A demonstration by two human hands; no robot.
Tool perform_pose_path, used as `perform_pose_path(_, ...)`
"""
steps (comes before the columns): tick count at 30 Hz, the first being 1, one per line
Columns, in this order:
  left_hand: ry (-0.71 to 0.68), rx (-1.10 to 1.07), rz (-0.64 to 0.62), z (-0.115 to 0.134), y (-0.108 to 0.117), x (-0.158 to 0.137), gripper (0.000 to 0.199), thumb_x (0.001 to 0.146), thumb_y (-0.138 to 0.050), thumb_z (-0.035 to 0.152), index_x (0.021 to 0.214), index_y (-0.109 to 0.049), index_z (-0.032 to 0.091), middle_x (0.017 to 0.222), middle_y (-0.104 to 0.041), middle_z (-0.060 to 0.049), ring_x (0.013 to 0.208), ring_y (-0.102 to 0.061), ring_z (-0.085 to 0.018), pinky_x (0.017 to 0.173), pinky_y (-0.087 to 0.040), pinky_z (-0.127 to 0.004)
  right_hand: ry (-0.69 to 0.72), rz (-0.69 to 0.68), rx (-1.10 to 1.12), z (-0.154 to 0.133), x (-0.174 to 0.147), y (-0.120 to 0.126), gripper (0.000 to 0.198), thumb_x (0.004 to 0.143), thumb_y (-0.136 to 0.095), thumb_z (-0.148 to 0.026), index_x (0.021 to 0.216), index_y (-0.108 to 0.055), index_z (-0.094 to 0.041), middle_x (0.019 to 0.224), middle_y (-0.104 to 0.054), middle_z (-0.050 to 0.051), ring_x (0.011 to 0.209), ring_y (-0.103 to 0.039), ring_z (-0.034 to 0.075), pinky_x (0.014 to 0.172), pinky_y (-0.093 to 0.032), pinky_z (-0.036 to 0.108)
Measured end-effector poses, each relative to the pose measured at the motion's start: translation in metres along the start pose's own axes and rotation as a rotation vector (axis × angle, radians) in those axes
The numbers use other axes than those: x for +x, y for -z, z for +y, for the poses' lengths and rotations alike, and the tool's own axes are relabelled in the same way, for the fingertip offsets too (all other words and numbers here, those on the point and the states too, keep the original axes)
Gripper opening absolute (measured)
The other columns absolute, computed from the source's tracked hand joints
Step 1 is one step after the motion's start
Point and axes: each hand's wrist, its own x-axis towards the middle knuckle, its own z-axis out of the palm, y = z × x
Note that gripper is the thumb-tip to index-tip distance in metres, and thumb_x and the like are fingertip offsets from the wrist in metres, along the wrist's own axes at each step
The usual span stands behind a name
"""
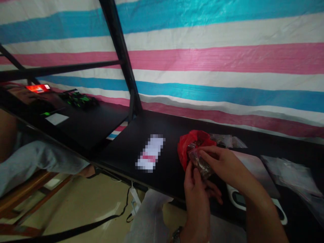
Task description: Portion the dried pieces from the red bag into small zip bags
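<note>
Both my hands hold a small clear zip bag [202, 166] with brownish contents that I cannot make out. My left hand [196, 185] grips its lower left side from below, some fingers spread behind it. At the bag's upper edge, my right hand [222, 162] pinches with thumb and fingers. Just behind the bag, a red plastic bag [186, 143] stands open on the black table [167, 118], with dark brownish stuff inside. Under my right forearm lies a digital scale [249, 165] with a white front edge and a small display, partly hidden by the arm.
Flat clear zip bags [291, 172] lie right of the scale, and filled ones [225, 140] behind the red bag. A blurred-out white rectangle [152, 153] is on the left. Another person's leg [45, 165] shows at far left, near a black metal post [121, 50].
</note>
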Motion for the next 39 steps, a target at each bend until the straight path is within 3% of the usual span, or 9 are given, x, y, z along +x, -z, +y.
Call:
perform_pose_path(3, 0.018, -0.005, -0.033, 0.005, 0.0, -0.002, 0.089, 0.091, -0.065, 0.055, 0.162, -0.032, 0.012, 0.047, -0.057, 0.005, 0.036, -0.057, -0.018, 0.035, -0.044, -0.022, -0.004, -0.002, -0.012, -0.001, 0.001, -0.003, 0.028, 0.092, -0.062, -0.031, 0.105, -0.084, -0.02, 0.104, -0.085, 0.007, 0.09, -0.079, 0.025, 0.082, -0.06, 0.034)
perform_pose_path(12, 0.084, 0.016, 0.016, 0.018, 0.003, -0.008, 0.073, 0.095, -0.06, 0.039, 0.158, -0.036, 0.013, 0.069, -0.066, 0.0, 0.039, -0.057, -0.012, 0.033, -0.044, -0.019, 0.039, 0.008, 0.018, 0.004, 0.002, -0.002, 0.025, 0.089, -0.063, -0.022, 0.102, -0.085, -0.021, 0.1, -0.085, 0.007, 0.085, -0.08, 0.023, 0.078, -0.062, 0.03)
perform_pose_path(17, 0.045, 0.07, -0.027, 0.022, 0.008, -0.01, 0.073, 0.094, -0.064, 0.044, 0.156, -0.039, 0.014, 0.067, -0.064, 0.002, 0.043, -0.059, -0.013, 0.037, -0.046, -0.019, 0.018, 0.005, 0.073, 0.003, -0.001, -0.001, 0.024, 0.088, -0.064, -0.026, 0.099, -0.085, -0.022, 0.096, -0.085, 0.006, 0.082, -0.079, 0.024, 0.072, -0.061, 0.032)
perform_pose_path(24, 0.0, 0.193, -0.086, 0.024, 0.016, -0.007, 0.08, 0.09, -0.067, 0.052, 0.157, -0.04, 0.017, 0.078, -0.072, -0.003, 0.038, -0.056, -0.012, 0.033, -0.04, -0.019, -0.004, -0.033, 0.184, 0.008, -0.004, 0.003, 0.024, 0.087, -0.066, -0.034, 0.101, -0.082, -0.021, 0.092, -0.083, 0.006, 0.068, -0.074, 0.022, 0.057, -0.056, 0.03)
perform_pose_path(33, -0.246, 0.576, -0.065, 0.028, 0.028, -0.006, 0.06, 0.102, -0.059, 0.048, 0.156, -0.052, 0.023, 0.061, -0.058, 0.005, 0.044, -0.051, -0.01, 0.04, -0.037, -0.016, 0.008, 0.032, 0.27, 0.018, -0.004, 0.005, 0.03, 0.088, -0.069, -0.036, 0.11, -0.078, -0.018, 0.097, -0.083, 0.008, 0.088, -0.077, 0.023, 0.079, -0.059, 0.033)
perform_pose_path(36, -0.217, 0.59, -0.054, 0.027, 0.029, -0.004, 0.062, 0.102, -0.055, 0.049, 0.158, -0.048, 0.023, 0.064, -0.06, 0.005, 0.039, -0.047, -0.008, 0.038, -0.034, -0.016, -0.009, 0.006, 0.301, 0.017, -0.005, 0.005, 0.029, 0.089, -0.066, -0.035, 0.11, -0.079, -0.018, 0.1, -0.083, 0.008, 0.092, -0.077, 0.023, 0.081, -0.058, 0.033)
perform_pose_path(39, -0.126, 0.552, -0.088, 0.025, 0.027, -0.002, 0.068, 0.099, -0.056, 0.053, 0.158, -0.045, 0.022, 0.072, -0.065, 0.003, 0.035, -0.046, -0.007, 0.033, -0.031, -0.017, -0.062, 0.028, 0.285, 0.013, -0.004, 0.0, 0.027, 0.089, -0.066, -0.032, 0.108, -0.08, -0.018, 0.095, -0.083, 0.007, 0.083, -0.076, 0.021, 0.072, -0.057, 0.03)
